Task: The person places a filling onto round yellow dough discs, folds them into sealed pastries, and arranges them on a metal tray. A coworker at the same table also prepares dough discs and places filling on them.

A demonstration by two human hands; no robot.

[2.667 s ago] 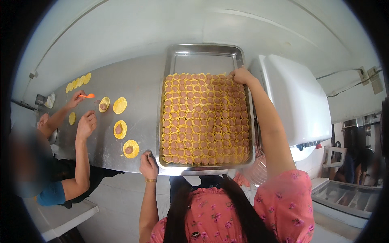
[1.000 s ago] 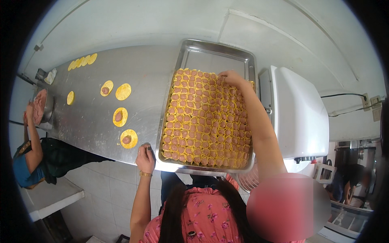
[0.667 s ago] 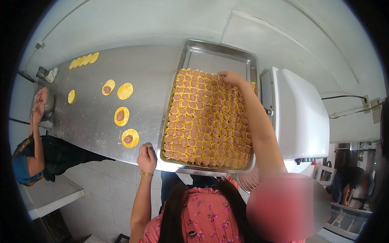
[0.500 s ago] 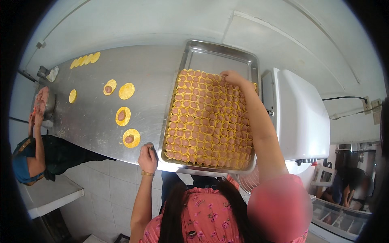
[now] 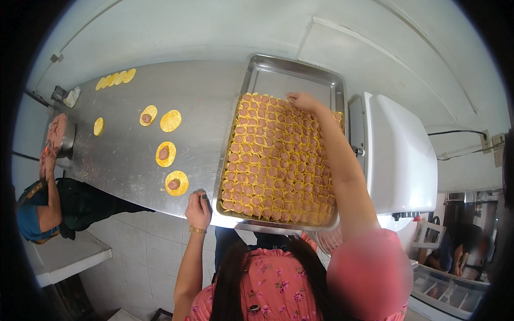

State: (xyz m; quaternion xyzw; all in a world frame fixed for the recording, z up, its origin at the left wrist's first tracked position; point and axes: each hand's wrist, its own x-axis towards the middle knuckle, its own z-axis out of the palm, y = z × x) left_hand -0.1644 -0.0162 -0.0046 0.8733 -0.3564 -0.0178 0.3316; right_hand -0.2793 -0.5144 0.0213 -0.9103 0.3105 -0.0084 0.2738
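A large metal tray (image 5: 294,75) is filled over most of its length with rows of open-topped dumplings (image 5: 273,160), pink meat filling in yellow wrappers. Reaching across its right side, my right hand (image 5: 305,102) has its fingertips together at the far row; what they hold, if anything, is hidden. At the tray's near left corner, my left hand (image 5: 198,211) is closed with the fingers curled, and something small and dark shows at the fingertips. Left of the tray lie round yellow wrappers; the nearest wrapper (image 5: 182,188) carries a lump of filling, and a plain wrapper (image 5: 171,121) lies farther off.
Overlapping wrappers (image 5: 116,78) lie at the steel table's (image 5: 203,85) far left. A co-worker's hands (image 5: 49,155) work at a metal container (image 5: 68,140) of pink meat. A white machine (image 5: 401,155) stands right of the tray. Another person (image 5: 466,246) bends at the lower right.
My right hand has moved slightly left along the far row of dumplings. My left hand stays by the tray corner. The co-worker's hands have shifted lower at the meat container.
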